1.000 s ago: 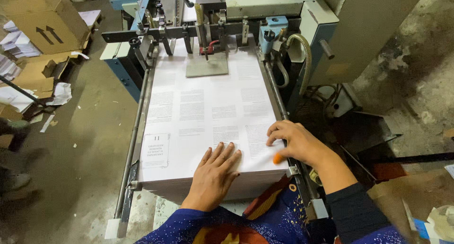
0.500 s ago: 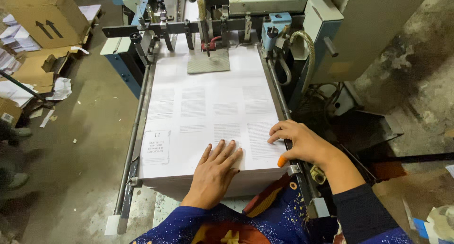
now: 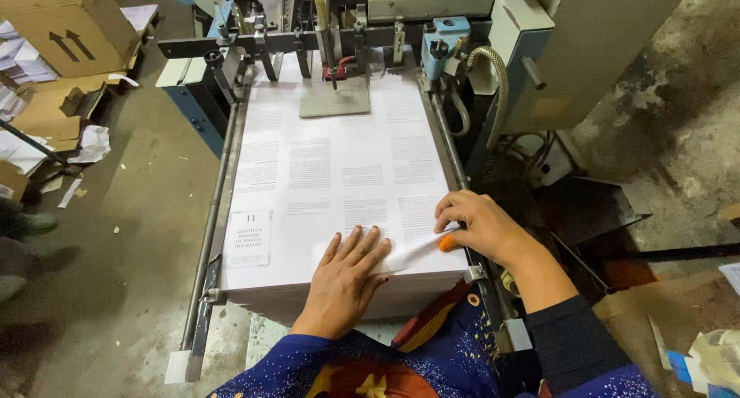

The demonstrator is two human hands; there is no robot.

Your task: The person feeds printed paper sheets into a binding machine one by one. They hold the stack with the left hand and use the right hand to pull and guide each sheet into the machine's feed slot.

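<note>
Left hand [image 3: 348, 278] lies flat, fingers spread, on the printed sheet stack [image 3: 331, 174] at 6 o'clock. Right hand [image 3: 474, 225], at 4 o'clock, curls over an orange tool [image 3: 448, 243] at the stack's right edge; bare floor [image 3: 139, 213] at 9 o'clock.

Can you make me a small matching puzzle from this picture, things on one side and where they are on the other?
Things:
1. left hand
2. right hand
3. cardboard box
4. grey metal plate

Places:
a. on the floor, far left of the machine
b. at the right edge of the paper stack, beside a small orange thing
c. flat on top of the paper stack, near its front edge
d. resting on the far end of the paper stack

Pairs: 1-c, 2-b, 3-a, 4-d
</note>
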